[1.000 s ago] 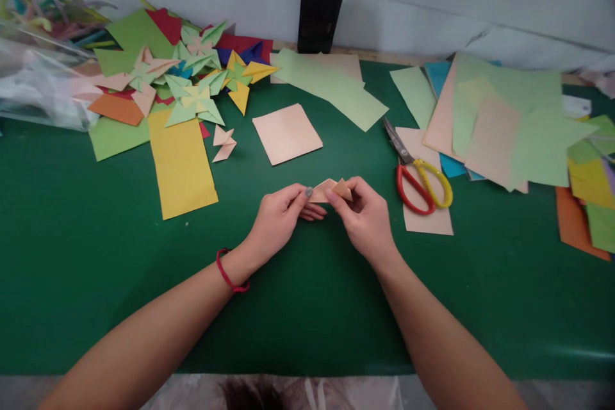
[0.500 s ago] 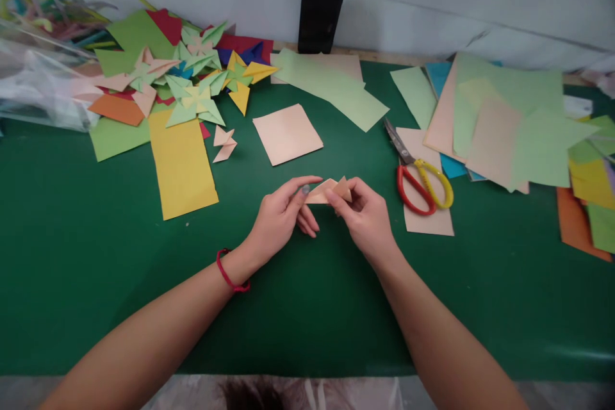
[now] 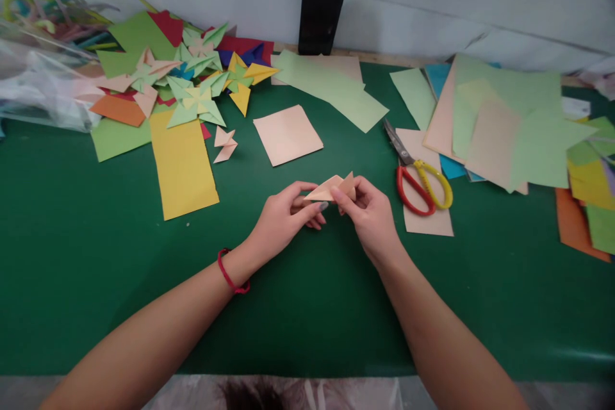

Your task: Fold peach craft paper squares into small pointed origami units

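Peach folded paper [image 3: 321,190] above the green table [image 3: 307,307]
Right hand [image 3: 369,214] pinches its right end; left hand [image 3: 283,214] half-curled by the tip, grip unclear. Likely light, easily creased; best held by folded edges.

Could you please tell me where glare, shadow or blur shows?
In the head view: pale glare at lower right on the green tabletop; soft shadow beside the bare left forearm; smeary upper-left clear plastic bag; small folded peach paper comparatively clear.
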`<state>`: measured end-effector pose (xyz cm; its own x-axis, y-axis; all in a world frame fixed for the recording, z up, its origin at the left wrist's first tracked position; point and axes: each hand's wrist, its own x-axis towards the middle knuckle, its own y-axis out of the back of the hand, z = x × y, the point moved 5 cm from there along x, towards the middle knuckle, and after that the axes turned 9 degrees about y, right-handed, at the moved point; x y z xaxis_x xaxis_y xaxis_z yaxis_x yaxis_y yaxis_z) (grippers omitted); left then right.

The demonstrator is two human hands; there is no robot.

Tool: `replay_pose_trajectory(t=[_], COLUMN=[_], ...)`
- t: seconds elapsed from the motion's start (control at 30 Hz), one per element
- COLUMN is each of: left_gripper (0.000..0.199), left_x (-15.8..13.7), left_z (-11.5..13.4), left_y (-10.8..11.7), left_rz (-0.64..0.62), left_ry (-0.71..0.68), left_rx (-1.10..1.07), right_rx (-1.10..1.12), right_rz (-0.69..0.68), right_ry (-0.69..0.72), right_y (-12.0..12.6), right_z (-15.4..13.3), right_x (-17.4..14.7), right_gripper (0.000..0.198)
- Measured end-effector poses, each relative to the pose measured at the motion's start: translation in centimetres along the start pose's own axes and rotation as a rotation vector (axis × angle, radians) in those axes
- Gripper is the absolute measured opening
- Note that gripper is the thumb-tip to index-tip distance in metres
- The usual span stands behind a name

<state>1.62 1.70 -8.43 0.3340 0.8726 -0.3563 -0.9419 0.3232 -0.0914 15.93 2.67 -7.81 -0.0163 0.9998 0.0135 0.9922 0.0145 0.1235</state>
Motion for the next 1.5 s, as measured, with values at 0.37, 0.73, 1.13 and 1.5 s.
replay_pose_trajectory(t=[0.37, 0.73, 1.13, 1.5], left_gripper=[0.024, 0.027, 0.037, 0.027], left_x=[-0.05, 0.15, -0.12, -0.09], left_z=[0.44, 0.26, 0.89, 0.91], left_y=[0.24, 0.06, 0.46, 0.26], left_rz=[0.061, 0.022, 0.061, 0.024], left_ry=[-0.018, 0.01, -0.031, 0.0], left_rx=[0.098, 0.052, 0.206, 0.225], right_rx=[-0.071, -0.132, -0.099, -0.127], right_rz=[-0.04, -0.041, -0.069, -0.109], right_ry=[0.031, 0.104, 0.11, 0.124], right_y=[-0.18, -0.15, -0.56, -0.28], right_z=[-0.29, -0.68, -0.88, -0.74], right_x=[-0.18, -0.25, -0.4, -0.22], right_gripper=[0.027, 0.025, 0.026, 0.022])
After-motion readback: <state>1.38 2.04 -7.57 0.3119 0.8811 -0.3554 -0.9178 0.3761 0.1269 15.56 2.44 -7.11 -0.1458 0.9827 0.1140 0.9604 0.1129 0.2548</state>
